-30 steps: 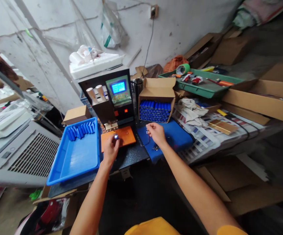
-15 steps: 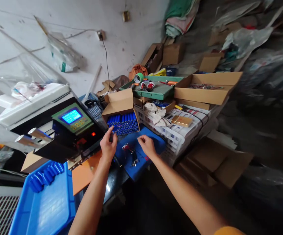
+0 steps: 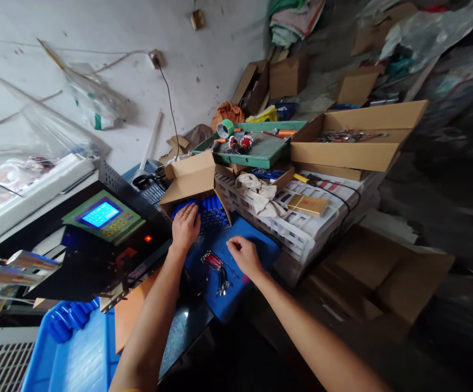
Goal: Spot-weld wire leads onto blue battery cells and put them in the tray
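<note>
My left hand (image 3: 185, 226) lies over the blue cylindrical battery cells (image 3: 216, 212) packed in an open cardboard box (image 3: 191, 174). Its fingers stretch forward across the cells, and their tips are partly out of sight. Above the blue mat (image 3: 256, 234), my right hand (image 3: 243, 255) is curled closed with thumb and fingers together; anything inside it is hidden. Between the two hands, a bunch of short red and black wires (image 3: 217, 269) with metal ends rests on the mat.
A black machine with a lit screen (image 3: 101, 213) stands at left, above a blue tray (image 3: 85, 348) holding more blue cells. To the right are a white plastic crate (image 3: 289, 237), a green tray (image 3: 261, 155) and a cardboard box of metal parts (image 3: 343, 152).
My left hand has moved forward onto the cells in the box, its fingers now stretched out instead of bent. My right hand stays curled over the mat. The view has shifted slightly.
</note>
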A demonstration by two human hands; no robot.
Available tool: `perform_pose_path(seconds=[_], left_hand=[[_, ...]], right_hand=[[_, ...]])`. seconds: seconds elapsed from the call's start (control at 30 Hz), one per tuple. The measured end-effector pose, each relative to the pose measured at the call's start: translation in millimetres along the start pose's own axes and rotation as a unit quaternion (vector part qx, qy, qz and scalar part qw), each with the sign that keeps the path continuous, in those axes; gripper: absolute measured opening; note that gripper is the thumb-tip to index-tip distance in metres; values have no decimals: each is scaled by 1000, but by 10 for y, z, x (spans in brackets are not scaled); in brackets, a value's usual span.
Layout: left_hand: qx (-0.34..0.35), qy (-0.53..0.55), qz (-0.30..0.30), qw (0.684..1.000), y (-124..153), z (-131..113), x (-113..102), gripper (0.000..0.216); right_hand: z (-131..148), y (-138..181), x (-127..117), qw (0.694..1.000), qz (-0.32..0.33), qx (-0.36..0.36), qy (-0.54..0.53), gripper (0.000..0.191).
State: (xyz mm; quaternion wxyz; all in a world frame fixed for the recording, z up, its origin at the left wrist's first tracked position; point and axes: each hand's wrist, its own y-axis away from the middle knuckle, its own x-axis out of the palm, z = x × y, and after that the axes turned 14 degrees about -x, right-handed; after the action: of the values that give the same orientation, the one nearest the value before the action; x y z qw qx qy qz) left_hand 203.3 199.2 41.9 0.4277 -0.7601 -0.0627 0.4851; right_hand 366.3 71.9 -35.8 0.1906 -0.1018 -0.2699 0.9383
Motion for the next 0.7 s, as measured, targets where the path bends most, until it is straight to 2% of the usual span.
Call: perform_pose_path(seconds=[0.2, 0.4, 0.53, 0.7], left_hand=[[-32, 7, 32, 999, -2, 47, 34, 36], [-47, -60, 34, 997, 49, -63, 102, 45], [-47, -90, 58, 993, 98, -159, 50, 57], [-54, -66, 93, 992, 138, -158, -107, 65]], right_hand=[[-4, -2, -5, 1000, 0, -4, -5, 26], [-8, -4, 1, 1000, 2, -7, 14, 26], [10, -6, -3, 1000, 7, -17, 25, 26], [37, -18, 0, 1000, 3, -17, 25, 26]])
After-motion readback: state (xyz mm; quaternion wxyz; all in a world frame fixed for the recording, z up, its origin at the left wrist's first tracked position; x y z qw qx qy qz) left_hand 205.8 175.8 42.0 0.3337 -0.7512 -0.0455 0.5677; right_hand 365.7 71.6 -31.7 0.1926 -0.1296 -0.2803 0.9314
